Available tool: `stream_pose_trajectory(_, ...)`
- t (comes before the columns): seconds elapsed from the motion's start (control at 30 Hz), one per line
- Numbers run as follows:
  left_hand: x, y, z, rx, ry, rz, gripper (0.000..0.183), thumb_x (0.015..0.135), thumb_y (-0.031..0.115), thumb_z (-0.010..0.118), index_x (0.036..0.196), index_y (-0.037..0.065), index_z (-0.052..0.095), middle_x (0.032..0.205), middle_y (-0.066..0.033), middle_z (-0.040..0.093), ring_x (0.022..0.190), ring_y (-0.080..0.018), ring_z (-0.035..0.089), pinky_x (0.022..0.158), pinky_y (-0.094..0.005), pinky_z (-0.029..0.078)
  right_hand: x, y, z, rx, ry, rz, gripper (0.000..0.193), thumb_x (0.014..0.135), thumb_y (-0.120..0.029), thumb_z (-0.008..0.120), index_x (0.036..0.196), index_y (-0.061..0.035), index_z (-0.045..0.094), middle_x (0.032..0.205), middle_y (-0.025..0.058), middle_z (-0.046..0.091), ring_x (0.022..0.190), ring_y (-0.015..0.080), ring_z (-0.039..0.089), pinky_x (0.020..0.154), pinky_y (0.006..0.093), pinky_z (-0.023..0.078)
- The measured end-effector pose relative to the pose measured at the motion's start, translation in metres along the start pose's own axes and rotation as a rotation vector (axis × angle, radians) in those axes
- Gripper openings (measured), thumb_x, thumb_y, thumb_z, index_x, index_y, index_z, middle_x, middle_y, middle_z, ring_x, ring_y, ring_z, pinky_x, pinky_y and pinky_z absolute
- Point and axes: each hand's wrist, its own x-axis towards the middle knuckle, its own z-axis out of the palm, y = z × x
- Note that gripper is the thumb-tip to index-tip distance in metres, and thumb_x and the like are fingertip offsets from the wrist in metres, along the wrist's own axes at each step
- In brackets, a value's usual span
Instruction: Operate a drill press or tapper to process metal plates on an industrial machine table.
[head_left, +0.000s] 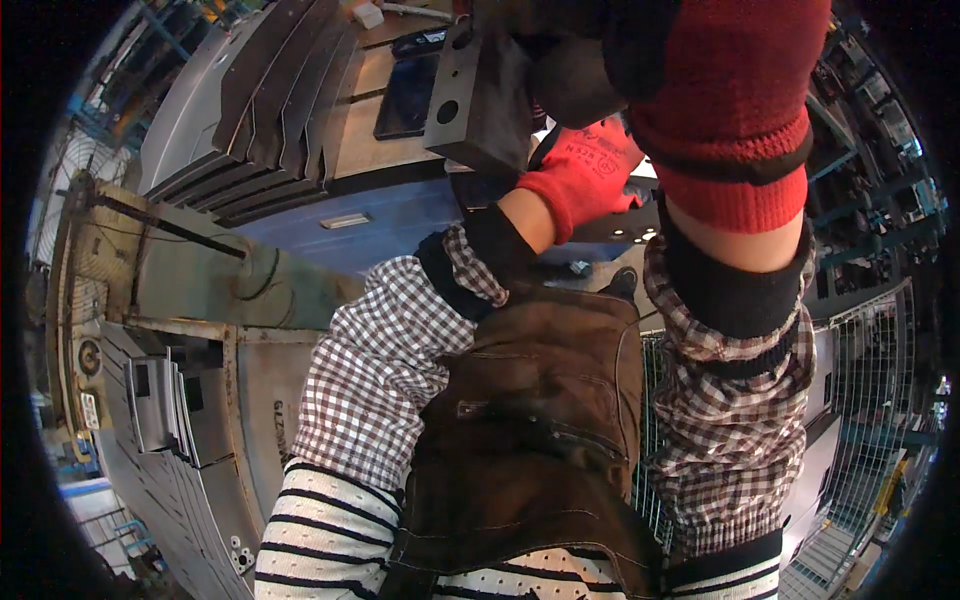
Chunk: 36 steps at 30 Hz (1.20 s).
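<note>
My left hand (590,180), in a red knit glove, reaches forward beside a dark metal block (470,105) with round holes in its face. Its fingers curl away from me, and what lies in them is hidden. A pale bright surface shows at its fingertips. My right hand (720,85) is raised close to the camera, its glove dark red with a bright red cuff. Its dark fingers run into shadow at the upper edge, so their grip does not show. Checked sleeve covers (370,350) wrap both forearms.
Bent sheet-metal panels (285,90) stand stacked at the upper left, by a dark phone-like slab (408,95) on a wooden surface. Below is a blue cabinet side (390,225). More metal parts (155,400) lie at left. A wire mesh cage (865,370) stands at right.
</note>
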Motion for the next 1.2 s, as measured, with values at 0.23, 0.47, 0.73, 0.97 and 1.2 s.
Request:
stream_pose_trajectory(0.23, 0.003, 0.006, 0.01, 0.084, 0.132, -0.05, 0.07, 0.069, 0.051, 0.069, 0.119, 0.004, 0.055, 0.12, -0.0294, 0.048, 0.113, -0.0412, 0.047, 0.093, -0.0499, 0.039, 0.0, 0.0, -0.003, -0.023, -0.016, 0.006, 0.028, 0.083, -0.016, 0.058, 0.107, -0.0016, 0.059, 0.104, 0.0136, 0.06, 0.091, 0.0238, 0.058, 0.081, 0.0321, 0.045)
stream_pose_trajectory(0.47, 0.0, 0.004, -0.011, -0.005, -0.062, -0.024, 0.071, 0.068, 0.048, 0.07, 0.121, 0.003, 0.052, 0.116, -0.0245, 0.051, 0.109, -0.0381, 0.05, 0.09, -0.0481, 0.042, -0.002, 0.005, -0.006, -0.06, -0.022, 0.015, 0.028, 0.083, -0.017, 0.058, 0.107, -0.0017, 0.06, 0.105, 0.0141, 0.06, 0.092, 0.0246, 0.057, 0.082, 0.0327, 0.044)
stream_pose_trajectory(0.73, -0.006, -0.001, -0.008, -0.144, 0.074, 0.023, 0.058, 0.066, 0.038, 0.074, 0.104, 0.003, 0.049, 0.101, -0.0204, 0.057, 0.101, -0.0372, 0.053, 0.08, -0.0464, 0.046, -0.017, 0.013, -0.034, -0.18, 0.005, 0.019, 0.028, 0.083, -0.017, 0.058, 0.107, -0.0018, 0.06, 0.106, 0.0146, 0.06, 0.094, 0.0255, 0.057, 0.084, 0.0334, 0.044)
stream_pose_trajectory(0.97, -0.011, -0.005, 0.012, -0.174, 0.341, 0.115, 0.059, 0.065, 0.032, 0.075, 0.11, 0.004, 0.049, 0.104, -0.021, 0.054, 0.103, -0.0364, 0.052, 0.08, -0.0454, 0.047, -0.083, -0.034, -0.087, -0.32, -0.127, 0.153, 0.028, 0.084, -0.017, 0.057, 0.107, -0.002, 0.06, 0.108, 0.015, 0.059, 0.095, 0.0263, 0.057, 0.085, 0.0341, 0.043)
stream_pose_trajectory(1.2, 0.002, 0.001, -0.005, -0.143, 0.133, 0.076, 0.06, 0.067, 0.042, 0.069, 0.109, 0.006, 0.047, 0.091, -0.0151, 0.058, 0.094, -0.0324, 0.056, 0.099, -0.0468, 0.033, -0.182, -0.106, -0.053, -0.003, -0.897, -0.069, 0.017, 0.083, -0.023, 0.055, 0.088, -0.0071, 0.057, 0.092, 0.0101, 0.06, 0.088, 0.0233, 0.059, 0.074, 0.0364, 0.046)
